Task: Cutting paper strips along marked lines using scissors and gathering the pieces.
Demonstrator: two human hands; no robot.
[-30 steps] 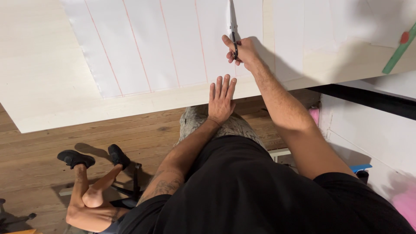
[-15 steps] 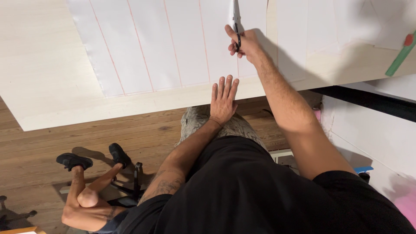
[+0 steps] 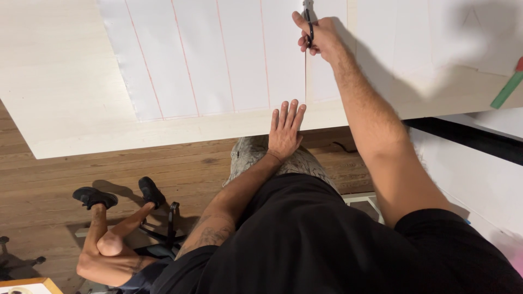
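White paper sheet (image 3: 218, 60), thin red lines, partly slit; right hand (image 3: 318, 37) grips black scissors (image 3: 308, 24), left hand (image 3: 285, 128) flat, fingers spread, at sheet's near edge.

paper sheet (image 3: 218, 54) on table (image 3: 60, 98) | left hand (image 3: 285, 128) on its near edge | scissors (image 3: 308, 24) beyond, in right hand (image 3: 321, 38)

This looks like a craft or pattern-cutting workroom rather than a home kitchen or office. A large pale worktable (image 3: 71, 103) carries a wide white paper sheet (image 3: 218, 60) ruled with long red lines, with more loose white sheets (image 3: 479, 179) lying to the right and a green strip (image 3: 508, 90) at the table's edge. The floor is worn wooden planking (image 3: 163, 169), and another person sits just beside the table on a wheeled black office chair (image 3: 163, 234), legs (image 3: 109, 239) crossed.
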